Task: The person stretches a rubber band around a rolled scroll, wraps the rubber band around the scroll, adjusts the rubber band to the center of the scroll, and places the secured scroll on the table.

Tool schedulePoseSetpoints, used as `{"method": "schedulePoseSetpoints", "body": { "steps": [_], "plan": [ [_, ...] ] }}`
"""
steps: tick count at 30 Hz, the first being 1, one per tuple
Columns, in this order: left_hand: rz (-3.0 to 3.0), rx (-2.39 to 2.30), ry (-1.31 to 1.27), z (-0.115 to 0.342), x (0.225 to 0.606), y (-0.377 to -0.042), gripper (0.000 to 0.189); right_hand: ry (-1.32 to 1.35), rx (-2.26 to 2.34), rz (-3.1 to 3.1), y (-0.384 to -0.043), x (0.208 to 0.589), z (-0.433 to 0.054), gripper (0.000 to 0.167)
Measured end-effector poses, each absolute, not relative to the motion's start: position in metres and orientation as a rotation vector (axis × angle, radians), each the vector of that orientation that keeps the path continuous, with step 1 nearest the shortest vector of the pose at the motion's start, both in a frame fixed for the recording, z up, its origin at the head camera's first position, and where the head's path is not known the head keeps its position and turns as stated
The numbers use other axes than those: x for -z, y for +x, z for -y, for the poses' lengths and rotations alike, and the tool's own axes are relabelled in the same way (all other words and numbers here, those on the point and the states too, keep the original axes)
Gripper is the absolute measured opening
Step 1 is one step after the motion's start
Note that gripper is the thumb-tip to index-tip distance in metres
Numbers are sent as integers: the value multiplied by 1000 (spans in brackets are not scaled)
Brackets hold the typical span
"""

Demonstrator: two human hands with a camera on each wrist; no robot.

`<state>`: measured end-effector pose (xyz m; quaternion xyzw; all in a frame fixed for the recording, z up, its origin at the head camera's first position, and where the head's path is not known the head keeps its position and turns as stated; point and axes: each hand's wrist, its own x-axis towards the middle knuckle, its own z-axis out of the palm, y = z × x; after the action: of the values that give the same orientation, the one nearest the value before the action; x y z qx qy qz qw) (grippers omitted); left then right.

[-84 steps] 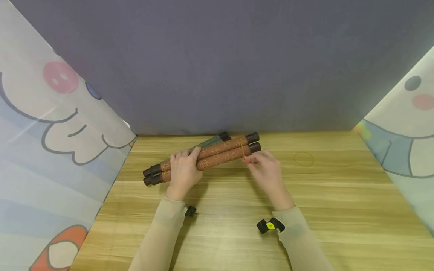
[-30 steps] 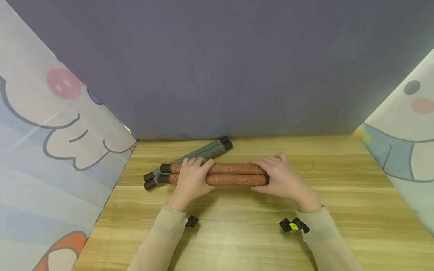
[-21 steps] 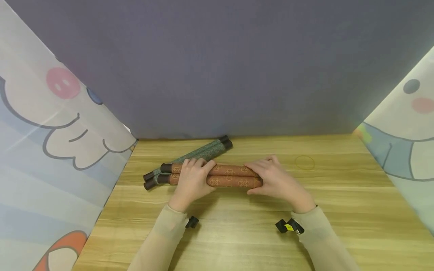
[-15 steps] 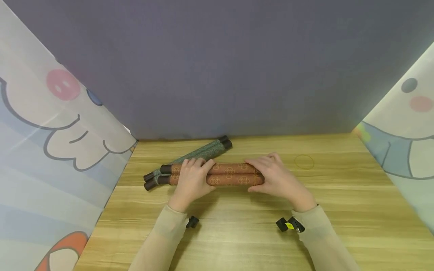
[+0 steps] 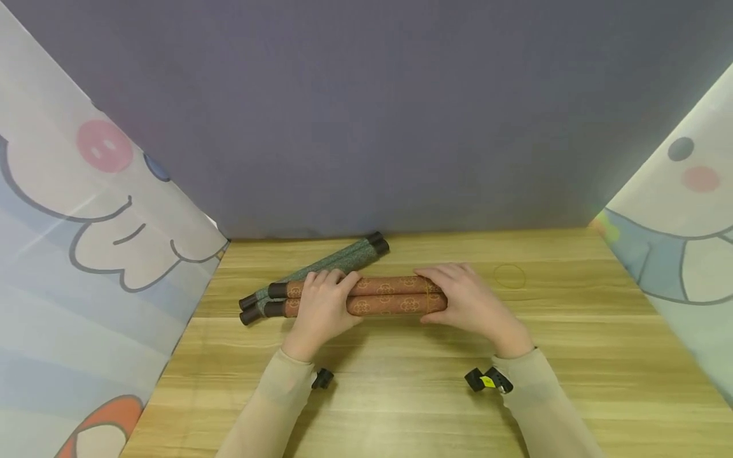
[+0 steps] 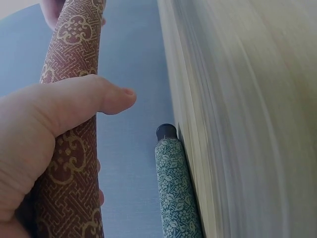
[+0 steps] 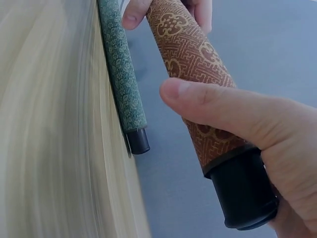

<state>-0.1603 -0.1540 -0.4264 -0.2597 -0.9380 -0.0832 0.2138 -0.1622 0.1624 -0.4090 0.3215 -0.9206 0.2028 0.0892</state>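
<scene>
Two red-brown brocade scrolls (image 5: 389, 304) with gold motifs and dark end knobs lie side by side, held level above the table. My left hand (image 5: 321, 308) grips them left of the middle, thumb across the near side in the left wrist view. Around their right end curls my right hand (image 5: 472, 306); it hides the right knobs in the head view, but the right wrist view shows one black knob (image 7: 242, 191) beside the palm. A thin yellow rubber band (image 5: 428, 299) circles the pair near the right hand. Two green patterned scrolls (image 5: 349, 257) rest behind, partly covered at their left.
Another yellow rubber band (image 5: 509, 276) lies on the wooden table (image 5: 389, 407), right of the right hand. A grey-purple panel (image 5: 366, 127) rises behind the table, and cartoon-printed walls stand on both sides.
The right hand earlier pinched the band at the right end; now it grips that end. The red-brown scrolls have come nearer and turned level, uncovering more of the green pair.
</scene>
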Motion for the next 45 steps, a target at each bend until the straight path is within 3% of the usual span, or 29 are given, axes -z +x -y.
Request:
{"method": "schedulePoseSetpoints", "body": {
  "steps": [11,18,27,36,45],
  "plan": [
    [2618,220,-784,154,427,-163,89,1007,-677,2661,-163,408,-175,83],
    [2695,200,-748,170,432,-167,94,1024,-721,2622,-169,415,-183,82],
    [2581,248,-713,173,441,-169,82,983,-746,2627,-169,418,-193,86],
    [2530,303,-690,170,448,-171,80,920,-887,2751,-172,416,-201,98],
    [2576,316,-657,172,448,-170,84,926,-877,2768,-174,420,-208,87]
  ]
}}
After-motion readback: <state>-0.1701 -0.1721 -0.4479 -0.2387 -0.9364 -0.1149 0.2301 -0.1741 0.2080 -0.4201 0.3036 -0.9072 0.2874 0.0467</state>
